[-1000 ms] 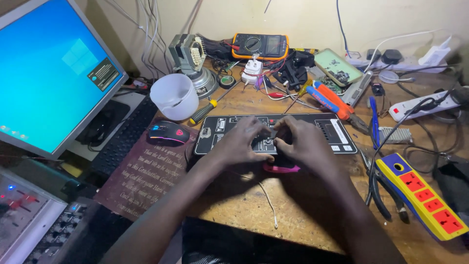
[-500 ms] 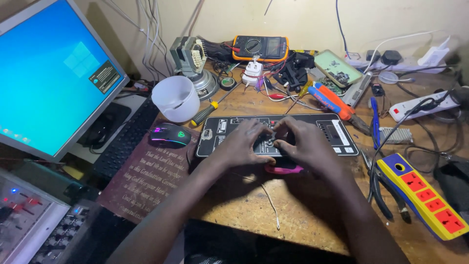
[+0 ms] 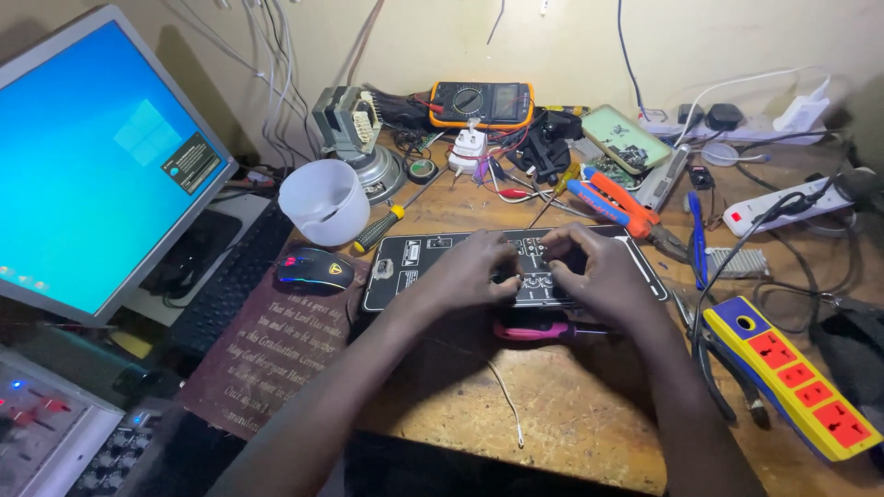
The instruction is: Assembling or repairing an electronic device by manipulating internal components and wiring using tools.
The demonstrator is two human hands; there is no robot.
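Black panel [image 3: 405, 267] lying lengthwise left-to-right on wooden bench [image 3: 571, 414]; left hand [image 3: 470, 274] and right hand [image 3: 594, 271] are both pinching its centre, equally near.

Mouse [image 3: 311, 268] left of panel [image 3: 414, 267], cup [image 3: 323, 201] behind it, power strip [image 3: 797, 385] right, multimeter [image 3: 482, 102] behind.

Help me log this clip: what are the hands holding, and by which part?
Both the left hand and right hand press fingertips on the black panel's middle; whether they grip anything cannot be told.
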